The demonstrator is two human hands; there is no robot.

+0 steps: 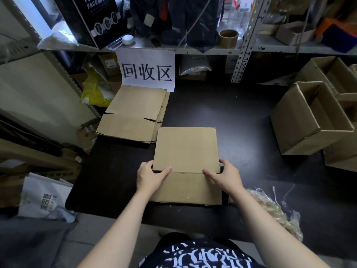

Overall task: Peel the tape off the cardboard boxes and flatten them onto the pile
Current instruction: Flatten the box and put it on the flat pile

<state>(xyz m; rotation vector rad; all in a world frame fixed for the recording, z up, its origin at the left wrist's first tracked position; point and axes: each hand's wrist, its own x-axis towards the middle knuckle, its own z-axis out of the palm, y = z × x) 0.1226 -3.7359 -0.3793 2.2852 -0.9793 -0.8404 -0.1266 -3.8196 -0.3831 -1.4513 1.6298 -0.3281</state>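
A brown cardboard box [186, 151] lies on the black table [241, 122] in front of me, its top flaps closed along a seam near my hands. My left hand [149, 176] grips the box's left edge at the seam, thumb on top of the flap and fingers curled under it. My right hand [225, 175] grips the right edge the same way, thumb lying along the seam. No tape shows on the top face. Behind and to the left lies the pile of flattened boxes [133, 113].
Several open upright cardboard boxes [309, 120] stand at the table's right. A clump of peeled clear tape [276, 211] lies near the front right edge. A paper sign [146, 70] hangs from the metal shelf [212, 50] behind, which carries a tape roll [228, 38].
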